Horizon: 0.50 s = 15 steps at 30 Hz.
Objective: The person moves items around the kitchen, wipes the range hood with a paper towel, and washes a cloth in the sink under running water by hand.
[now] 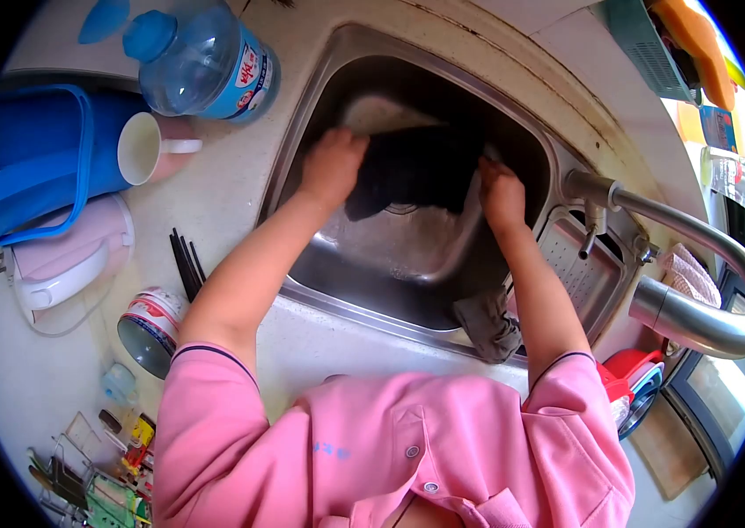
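Two hands work one black cloth in the head view, spread between them inside one sink, above its floor. Left hand: fingers curled, gripping the cloth at its left edge. Right hand: fingers closed on its right edge. One grey rag hangs over the near right rim. One curved faucet stands to the right. Left of the sink, counted: one bottle at the far side, one mug, one blue bag. Nearer lie several chopsticks, exact count unclear.
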Available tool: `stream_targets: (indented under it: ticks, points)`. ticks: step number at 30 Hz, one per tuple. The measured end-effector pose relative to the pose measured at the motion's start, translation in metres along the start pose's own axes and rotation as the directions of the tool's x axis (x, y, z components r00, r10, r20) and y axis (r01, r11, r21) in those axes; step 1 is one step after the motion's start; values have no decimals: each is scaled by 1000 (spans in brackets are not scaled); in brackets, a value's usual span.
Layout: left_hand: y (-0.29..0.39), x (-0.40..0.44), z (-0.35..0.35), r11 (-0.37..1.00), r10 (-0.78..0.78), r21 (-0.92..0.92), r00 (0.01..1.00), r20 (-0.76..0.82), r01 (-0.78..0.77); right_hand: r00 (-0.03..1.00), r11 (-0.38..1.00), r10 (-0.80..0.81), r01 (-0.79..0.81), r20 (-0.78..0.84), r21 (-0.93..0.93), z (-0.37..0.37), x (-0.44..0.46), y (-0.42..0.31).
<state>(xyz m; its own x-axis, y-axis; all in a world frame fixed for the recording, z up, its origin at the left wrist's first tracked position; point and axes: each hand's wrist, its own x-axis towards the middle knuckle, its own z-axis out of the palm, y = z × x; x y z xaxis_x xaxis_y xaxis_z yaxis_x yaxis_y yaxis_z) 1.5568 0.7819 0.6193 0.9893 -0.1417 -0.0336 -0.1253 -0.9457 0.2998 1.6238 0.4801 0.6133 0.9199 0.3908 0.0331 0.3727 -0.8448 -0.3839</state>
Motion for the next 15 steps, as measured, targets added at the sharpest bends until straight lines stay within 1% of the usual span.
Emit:
stream_targets:
  ticks: [1, 2, 3, 4, 5, 6, 8, 9, 10, 11, 13, 14, 15]
  points:
    - [4, -1, 2, 999, 29, 19, 999, 38, -30, 964, 991, 33, 4, 265, -136, 0, -5, -5]
    - [3, -11, 14, 980, 134, 111, 957, 259, -167, 857, 963, 97, 46, 505, -264, -1, -12, -15]
    - [4, -26, 21, 962, 179, 121, 899, 399, -245, 691, 921, 189, 122, 698, -370, -2, -20, -23]
    - [6, -43, 25, 938, 215, 120, 820, 530, -324, 656, 924, 163, 162, 737, -348, -4, -30, -29]
    - [6, -51, 27, 910, 241, 108, 721, 649, -400, 619, 925, 137, 200, 774, -323, -5, -43, -34]
    - [6, -49, 25, 930, 217, 115, 773, 595, -350, 578, 925, 111, 237, 808, -297, -6, -49, -36]
    - [8, -48, 13, 964, 158, 114, 859, 487, -242, 702, 918, 151, 161, 696, -362, -10, -37, -30]
    - [7, -36, 4, 967, 109, 176, 921, 374, -185, 754, 915, 169, 120, 635, -386, -10, -29, -25]
    - [7, -23, -7, 976, 70, 187, 978, 198, -108, 817, 915, 197, 46, 541, -402, -8, -18, -16]
    - [7, -14, -13, 982, 31, 185, 999, 9, -32, 890, 919, 208, -36, 406, -392, -6, -9, -7]
    - [6, -13, -10, 986, 100, 134, 995, 9, -100, 959, 958, 187, -131, 211, -253, -20, 1, -17]
    - [7, -16, -5, 986, 134, 103, 991, 11, -135, 912, 947, 191, -73, 362, -314, -22, -2, -20]
    - [6, -23, 2, 983, 94, 127, 961, 261, -131, 838, 933, 200, -5, 507, -361, -24, -9, -23]
